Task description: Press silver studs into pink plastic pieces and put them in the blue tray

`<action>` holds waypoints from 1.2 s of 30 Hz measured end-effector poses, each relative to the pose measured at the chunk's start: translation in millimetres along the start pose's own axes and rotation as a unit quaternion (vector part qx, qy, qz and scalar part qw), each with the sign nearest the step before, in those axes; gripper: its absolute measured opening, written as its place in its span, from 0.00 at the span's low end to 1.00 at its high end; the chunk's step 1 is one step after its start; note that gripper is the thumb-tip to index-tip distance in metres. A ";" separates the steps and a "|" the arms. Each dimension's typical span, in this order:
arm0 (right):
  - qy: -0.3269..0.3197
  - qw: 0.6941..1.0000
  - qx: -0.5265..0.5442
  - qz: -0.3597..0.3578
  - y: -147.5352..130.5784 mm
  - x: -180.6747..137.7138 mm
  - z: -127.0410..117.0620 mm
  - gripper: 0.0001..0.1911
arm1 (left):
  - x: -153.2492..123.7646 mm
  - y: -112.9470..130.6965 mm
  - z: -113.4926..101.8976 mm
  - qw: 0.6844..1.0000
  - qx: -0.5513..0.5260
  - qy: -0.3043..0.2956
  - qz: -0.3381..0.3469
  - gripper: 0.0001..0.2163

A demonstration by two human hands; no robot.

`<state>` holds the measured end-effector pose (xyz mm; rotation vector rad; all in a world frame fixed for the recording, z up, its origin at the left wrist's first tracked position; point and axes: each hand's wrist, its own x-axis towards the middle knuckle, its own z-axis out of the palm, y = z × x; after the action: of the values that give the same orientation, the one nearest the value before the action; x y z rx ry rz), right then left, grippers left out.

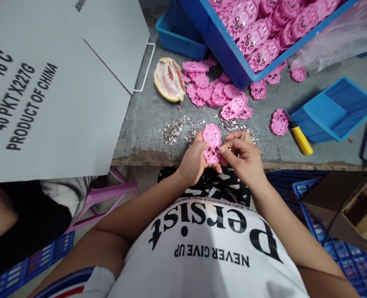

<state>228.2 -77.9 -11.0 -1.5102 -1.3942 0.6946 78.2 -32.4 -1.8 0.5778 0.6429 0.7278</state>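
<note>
My left hand (195, 159) is closed around a pink plastic part (212, 138), held upright just over the table's front edge. The thumb lies across its face, and small dark or metallic spots show in its lower half. My right hand (242, 155) is closed, with thumb and forefinger pinched at the part's lower right edge. Whatever lies between those fingertips is too small to make out. Beyond both hands, small shiny metal pieces (172, 131) are scattered on the table. A loose heap of similar pink parts (219, 93) lies behind them.
A large blue bin (248, 76) full of pink parts stands at the back. To the right are a blue tray (322, 109) and a yellow-handled tool (301, 140). A cut fruit (170, 79) sits left of the heap. A grey carton (62, 95) blocks the left side.
</note>
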 end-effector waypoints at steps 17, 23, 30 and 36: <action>-0.002 1.000 0.013 0.006 -0.5 -0.5 2.9 0.08 | -0.4 -6.1 0.3 0.999 0.028 -0.016 0.008 0.31; -0.009 1.000 0.023 0.009 1.8 -0.9 2.3 0.09 | -1.1 -6.7 2.3 1.000 0.025 0.009 0.000 0.29; 0.031 0.999 0.013 0.012 -0.6 -5.4 7.6 0.09 | -2.3 -5.9 6.5 1.000 0.025 0.011 0.005 0.28; 0.069 0.998 -0.001 0.006 -1.4 -9.5 14.4 0.09 | -2.9 -9.7 9.2 0.999 -0.015 0.036 0.022 0.28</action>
<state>213.1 -83.5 -17.3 -1.5404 -1.2827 0.5858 87.0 -42.8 -1.2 0.5418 0.6865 0.8020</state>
